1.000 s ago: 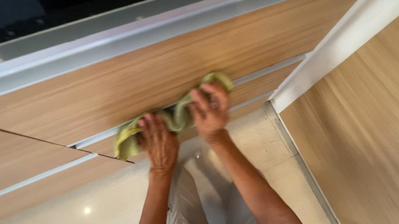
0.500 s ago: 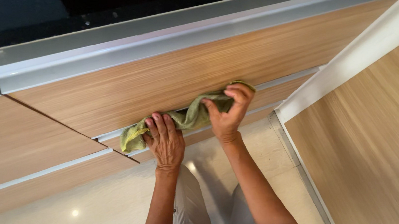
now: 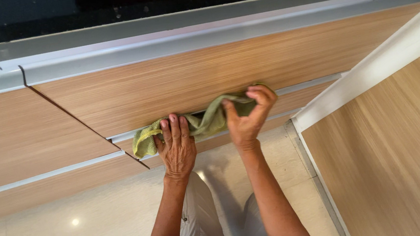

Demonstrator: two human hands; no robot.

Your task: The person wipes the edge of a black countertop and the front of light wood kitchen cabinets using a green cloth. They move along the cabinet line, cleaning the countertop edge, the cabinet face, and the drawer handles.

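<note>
From the head view, we saw the green cloth stretched along the metal handle rail that ran between the upper drawer front and the lower drawer front. Its long axis followed the rail, left to right, rising slightly toward the right. Our left hand lay flat, fingers spread, pressing the cloth's left part against the rail; the bunched end stuck out just left of it. Our right hand pinched the cloth's right end between thumb and curled fingers. Both hands touched it, and the cloth spanned the gap between the two grips.
</note>
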